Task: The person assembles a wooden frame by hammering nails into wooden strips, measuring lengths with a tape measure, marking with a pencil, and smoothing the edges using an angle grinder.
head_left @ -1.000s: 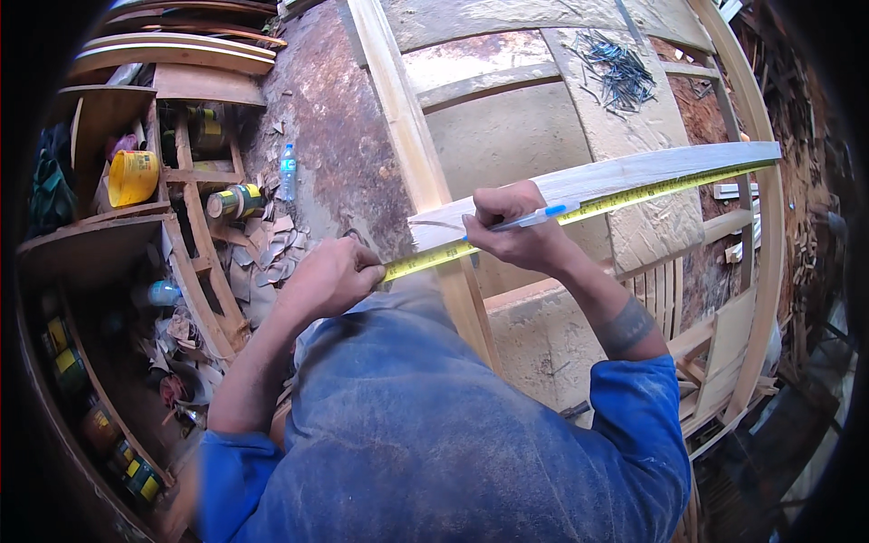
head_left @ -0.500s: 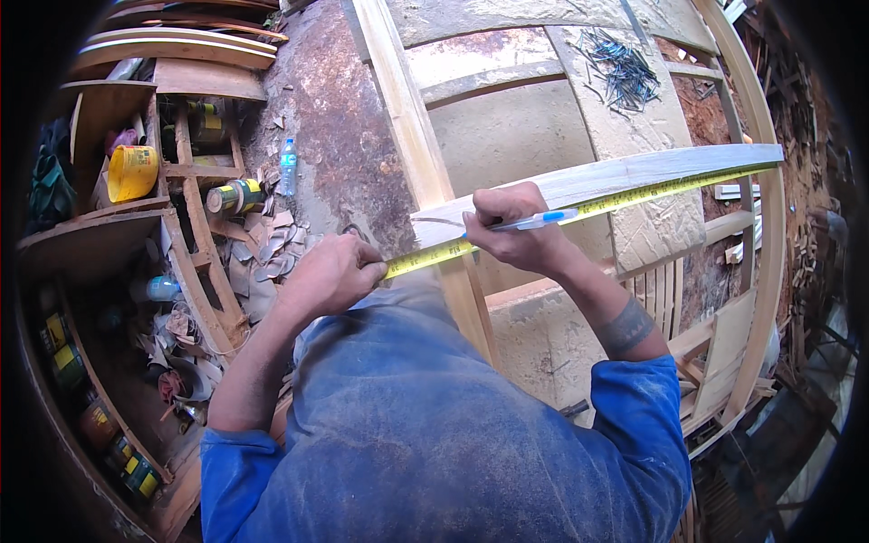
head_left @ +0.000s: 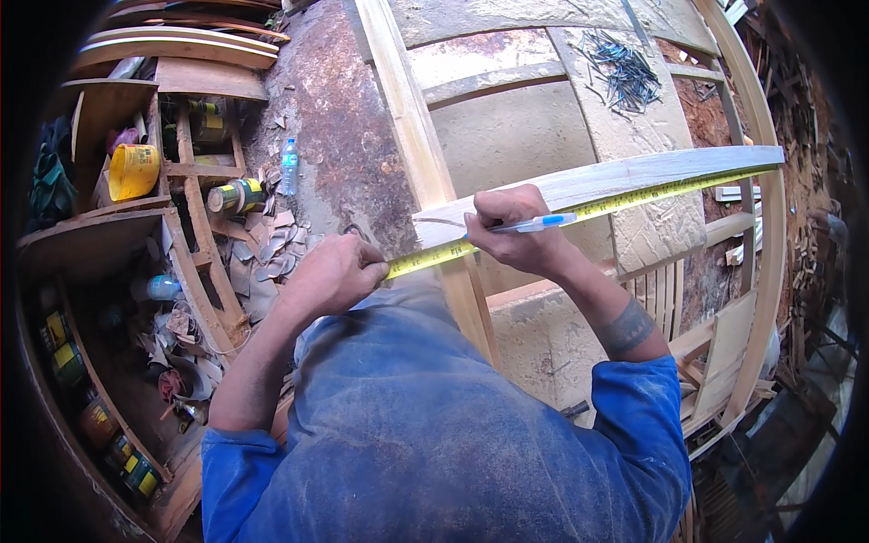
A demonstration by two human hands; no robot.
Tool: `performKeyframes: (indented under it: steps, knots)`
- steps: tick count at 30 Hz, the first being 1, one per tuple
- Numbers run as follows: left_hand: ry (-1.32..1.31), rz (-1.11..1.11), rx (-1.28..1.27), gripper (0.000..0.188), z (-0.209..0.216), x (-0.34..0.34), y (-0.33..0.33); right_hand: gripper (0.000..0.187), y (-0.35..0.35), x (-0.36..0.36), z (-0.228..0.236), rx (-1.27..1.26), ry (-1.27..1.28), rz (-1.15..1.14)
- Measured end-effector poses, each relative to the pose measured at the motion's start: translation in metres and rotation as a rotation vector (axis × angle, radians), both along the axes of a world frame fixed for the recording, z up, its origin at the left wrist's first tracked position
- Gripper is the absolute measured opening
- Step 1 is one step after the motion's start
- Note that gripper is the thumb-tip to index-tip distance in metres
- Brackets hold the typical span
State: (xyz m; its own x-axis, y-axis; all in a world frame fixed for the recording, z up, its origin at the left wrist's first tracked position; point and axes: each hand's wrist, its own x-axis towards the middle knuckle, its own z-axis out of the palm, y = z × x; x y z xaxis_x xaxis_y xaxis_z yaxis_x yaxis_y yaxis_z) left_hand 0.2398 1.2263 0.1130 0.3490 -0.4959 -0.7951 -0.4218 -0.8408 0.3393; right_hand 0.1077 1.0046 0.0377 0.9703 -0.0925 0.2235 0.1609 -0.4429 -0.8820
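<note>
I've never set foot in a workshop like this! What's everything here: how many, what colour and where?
frame: 1, pale wood, centre to right
board: 1, whitish, across the frame
tape: 1, yellow, along the board's near edge
pen: 1, clear and blue, over the tape
nails: uncountable heap, dark, upper right
planks: several, brown and pale, upper left
cabinet: count unclear, brown, left
bucket: 1, yellow, left
cans: several, mostly green and yellow, left
bottles: 2, clear and blue, left
scraps: many, beige, left of centre
sleeves: 2, blue, lower left and right
left fingers: one set, bare, at the tape's left end
right fingers: one set, bare, around the pen
</note>
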Motion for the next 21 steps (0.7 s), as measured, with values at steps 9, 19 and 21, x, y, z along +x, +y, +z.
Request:
performKeyframes:
  steps: [9, 19, 21]
  knots:
    - [-0.008, 0.008, -0.011, 0.029, 0.000, -0.002, 0.001, 0.036, 0.002, -0.001, -0.002, 0.014, -0.010, 0.002]
    - [-0.065, -0.047, -0.144, 0.032, -0.004, -0.004, 0.018, 0.030, 0.016, -0.017, 0.014, 0.209, 0.018, -0.350]
    - [-0.045, -0.090, -0.170, 0.033, 0.001, -0.005, 0.021, 0.029, 0.016, -0.037, 0.036, 0.295, 0.008, -0.507]
